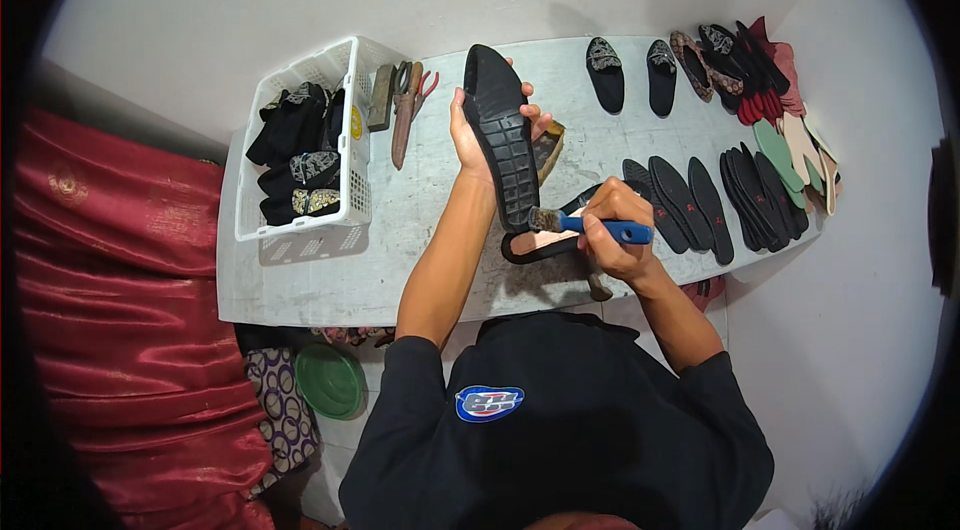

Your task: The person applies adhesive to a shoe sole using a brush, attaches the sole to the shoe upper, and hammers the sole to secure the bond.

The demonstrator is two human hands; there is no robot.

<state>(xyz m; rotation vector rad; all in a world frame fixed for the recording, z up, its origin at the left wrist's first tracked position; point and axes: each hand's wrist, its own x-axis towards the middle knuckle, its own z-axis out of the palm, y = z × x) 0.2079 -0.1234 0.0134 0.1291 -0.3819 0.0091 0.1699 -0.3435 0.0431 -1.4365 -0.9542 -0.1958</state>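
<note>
My left hand (466, 135) grips a long black shoe sole (503, 145) and holds it raised above the table. Its face shows a grid of ribs over the heel half and a smoother toe end at the top. My right hand (618, 228) is closed round the blue handle of a flat paint brush (632, 232). The dark bristles touch or nearly touch the heel end of the sole; I cannot tell which. Beneath the brush lies a black shoe (524, 248) with a tan underside, partly covered by my right hand. Behind my left fingers stands a yellowish container (551, 145), half hidden.
A white plastic basket (352, 145) of black shoes stands at left, beside scissors, a brown-sheathed tool and red-handled pliers (428, 88). Several black insoles (708, 205) lie at right. Finished-looking slippers (605, 80) and coloured pieces line the back right. A hammer head (599, 288) sits near the front edge.
</note>
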